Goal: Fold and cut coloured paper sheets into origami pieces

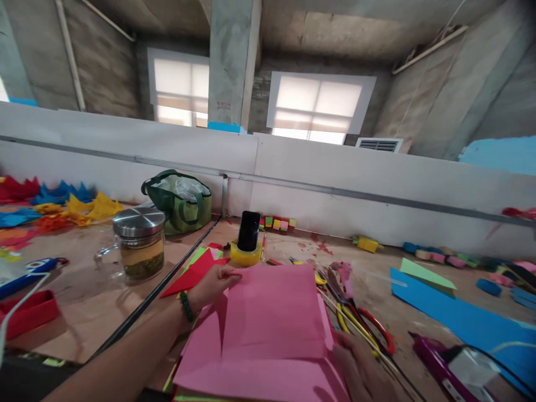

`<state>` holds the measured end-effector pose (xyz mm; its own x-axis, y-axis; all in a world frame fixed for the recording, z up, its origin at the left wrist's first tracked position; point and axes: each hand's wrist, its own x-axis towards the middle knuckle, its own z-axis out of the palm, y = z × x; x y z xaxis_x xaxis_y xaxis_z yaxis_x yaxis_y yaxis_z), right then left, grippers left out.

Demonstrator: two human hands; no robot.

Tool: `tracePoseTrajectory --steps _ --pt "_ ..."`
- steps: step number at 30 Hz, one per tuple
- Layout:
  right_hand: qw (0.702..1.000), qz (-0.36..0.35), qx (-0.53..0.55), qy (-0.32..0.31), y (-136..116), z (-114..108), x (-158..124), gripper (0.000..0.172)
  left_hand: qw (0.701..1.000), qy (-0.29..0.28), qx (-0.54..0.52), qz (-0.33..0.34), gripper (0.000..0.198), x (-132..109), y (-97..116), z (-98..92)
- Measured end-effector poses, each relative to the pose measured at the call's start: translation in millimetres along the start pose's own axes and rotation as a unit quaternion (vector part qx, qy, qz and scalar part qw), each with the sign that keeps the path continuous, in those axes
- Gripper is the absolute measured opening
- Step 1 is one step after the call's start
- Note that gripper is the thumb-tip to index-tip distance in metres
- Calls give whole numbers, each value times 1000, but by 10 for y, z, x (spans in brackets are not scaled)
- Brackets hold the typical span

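Note:
A pink paper sheet (pixel 272 312), folded with flaps at its sides and lower edge, lies in front of me over other coloured sheets. My left hand (pixel 215 286), with a dark green bead bracelet on the wrist, pinches its upper left corner between thumb and fingers. At the right edge of the pink paper is my right hand (pixel 362 365), blurred and partly cut off by the frame's bottom, so its grip is unclear. Close to that hand lie scissors (pixel 377 329) with red and yellow handles. Red paper (pixel 195 273) sits beyond my left wrist.
A phone (pixel 249 230) leans upright in a yellow tape roll (pixel 245 255). Leftward stand a glass tea mug (pixel 140 245) and a green bag (pixel 188 206). On the right are a blue paper strip (pixel 460 318) and a purple glue gun (pixel 439 357) with a cord. A white partition (pixel 335 195) borders the table.

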<state>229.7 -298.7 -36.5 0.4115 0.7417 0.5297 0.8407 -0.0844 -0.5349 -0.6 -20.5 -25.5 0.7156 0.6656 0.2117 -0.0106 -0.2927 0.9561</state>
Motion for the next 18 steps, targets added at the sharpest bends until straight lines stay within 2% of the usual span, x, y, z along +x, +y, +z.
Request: tracePoseTrajectory --steps 3,6,9,13,18 --pt "999 36 -1 21 -59 31 255 38 1000 -5 2 -1 46 2 -35 16" --pt "997 65 39 12 -143 118 521 47 1000 -9 6 0 45 -10 -33 10" --pt "995 66 69 1 -218 179 695 46 1000 -7 8 -4 44 -30 4 -9" --pt "994 68 84 3 -236 191 747 36 1000 -5 -4 -12 45 -46 58 -37" --pt "973 125 192 32 -230 155 753 34 999 6 -31 -29 49 -63 96 -82"
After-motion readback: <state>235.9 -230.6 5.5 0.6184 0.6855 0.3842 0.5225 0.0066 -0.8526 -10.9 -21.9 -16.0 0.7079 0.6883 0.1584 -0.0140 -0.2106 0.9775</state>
